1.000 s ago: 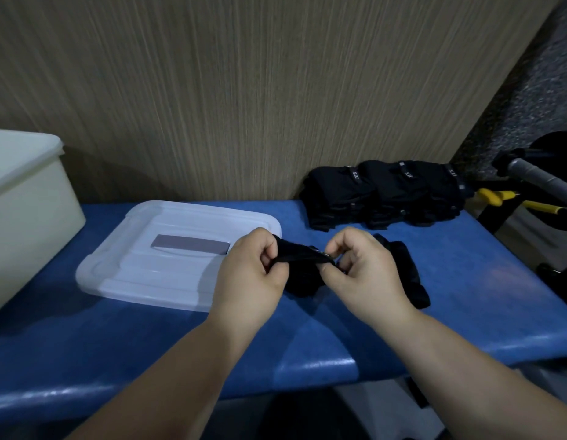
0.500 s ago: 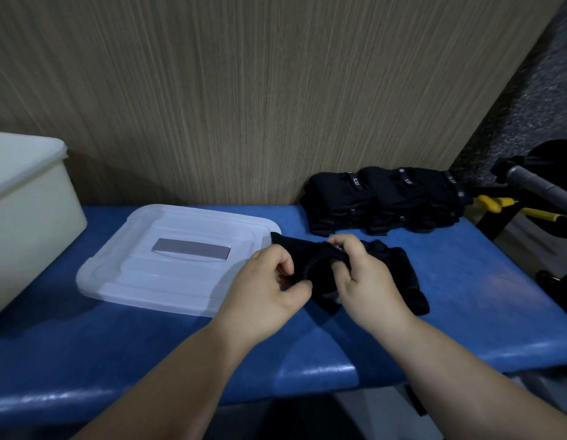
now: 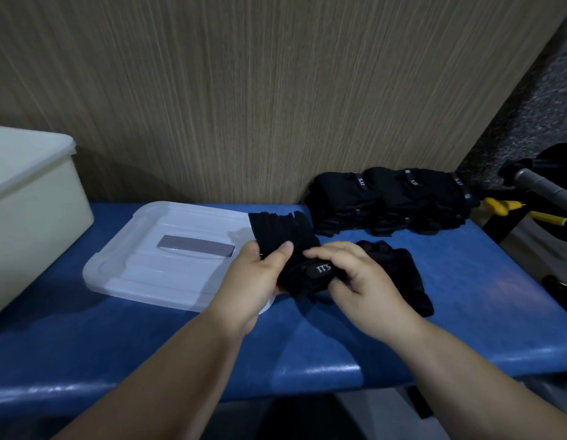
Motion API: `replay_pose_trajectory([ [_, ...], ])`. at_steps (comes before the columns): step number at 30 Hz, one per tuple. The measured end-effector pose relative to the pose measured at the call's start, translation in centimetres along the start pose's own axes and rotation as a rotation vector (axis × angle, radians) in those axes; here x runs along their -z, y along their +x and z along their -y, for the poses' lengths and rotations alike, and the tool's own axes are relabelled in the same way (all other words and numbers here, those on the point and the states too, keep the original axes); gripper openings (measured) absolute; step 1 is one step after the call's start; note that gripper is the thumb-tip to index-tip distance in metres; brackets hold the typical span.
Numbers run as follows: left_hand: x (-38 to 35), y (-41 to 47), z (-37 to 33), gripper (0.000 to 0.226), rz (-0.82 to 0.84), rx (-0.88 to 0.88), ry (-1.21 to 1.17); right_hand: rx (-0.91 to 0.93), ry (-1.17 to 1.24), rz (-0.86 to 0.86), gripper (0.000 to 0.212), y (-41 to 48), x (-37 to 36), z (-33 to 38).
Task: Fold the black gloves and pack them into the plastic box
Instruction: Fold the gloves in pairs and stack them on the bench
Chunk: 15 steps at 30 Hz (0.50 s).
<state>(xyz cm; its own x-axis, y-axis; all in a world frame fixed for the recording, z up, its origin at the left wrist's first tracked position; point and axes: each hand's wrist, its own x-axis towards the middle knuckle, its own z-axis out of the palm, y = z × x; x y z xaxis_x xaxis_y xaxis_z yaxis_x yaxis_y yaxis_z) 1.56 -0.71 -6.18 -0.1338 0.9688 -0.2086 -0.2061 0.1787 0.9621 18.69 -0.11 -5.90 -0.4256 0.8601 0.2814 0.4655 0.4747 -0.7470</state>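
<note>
**Mid-fold: one glove in both hands**

Working black glove (image 3: 288, 246) over front-centre of blue bench (image 3: 466, 296), just R of clear lid (image 3: 168, 258). Pinching its L edge w/ left hand (image 3: 260, 274), thumb on top, fingers curled under; prob. anchoring fabric for a clean fold line. Clamping cuff end w/ right hand (image 3: 361, 287), fingers curled over logo tab, seemingly tucking that end in toward the finger end. Finger end fanning out toward wall, just beside lid's far-R corner.

Lying partly under right hand: second glove (image 3: 399, 274), flat on bench, likely the mate, waiting for pairing.

Sitting at back by wood-grain wall: stack of black gloves (image 3: 386, 198), well apart from plastic box (image 3: 31, 211) at far L. Box interior not showing, so contents: can't tell. Lid lying flat on bench near box, presumably off for packing access.

Judging: at folding stage, this glove not yet packed.

Poking in at far R: yellow-handled tool (image 3: 504, 206), off bench, not involved.
</note>
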Motion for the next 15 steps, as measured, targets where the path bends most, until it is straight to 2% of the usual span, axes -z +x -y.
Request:
replay_pose_trajectory([
  [3, 0.1, 0.5, 0.2, 0.013, -0.069, -0.016, -0.019, -0.077, 0.252, 0.007, 0.051, -0.1, 0.2, 0.3],
  [6, 0.0, 0.6, 0.1, 0.013, -0.074, -0.017, -0.034, -0.258, 0.39, -0.114, 0.034, 0.1, 0.2, 0.2],
  [9, -0.6, 0.1, 0.0, 0.015, -0.016, -0.019, -0.058, -0.445, 0.539, -0.129, 0.058, 0.5, 0.0, -0.2],
  [10, -0.8, -0.1, 0.0, 0.016, 0.0, -0.011, -0.07, -0.503, 0.605, -0.104, 0.06, 0.6, 0.1, -0.2],
  [12, -1.0, -0.2, 0.1, 0.019, 0.031, 0.005, -0.091, -0.576, 0.692, -0.028, 0.048, 0.7, 0.5, 0.3],
  [15, -1.3, -0.1, 0.3, 0.021, 0.07, 0.024, -0.068, -0.58, 0.769, 0.035, 0.024, 0.7, 1.0, 0.7],
])
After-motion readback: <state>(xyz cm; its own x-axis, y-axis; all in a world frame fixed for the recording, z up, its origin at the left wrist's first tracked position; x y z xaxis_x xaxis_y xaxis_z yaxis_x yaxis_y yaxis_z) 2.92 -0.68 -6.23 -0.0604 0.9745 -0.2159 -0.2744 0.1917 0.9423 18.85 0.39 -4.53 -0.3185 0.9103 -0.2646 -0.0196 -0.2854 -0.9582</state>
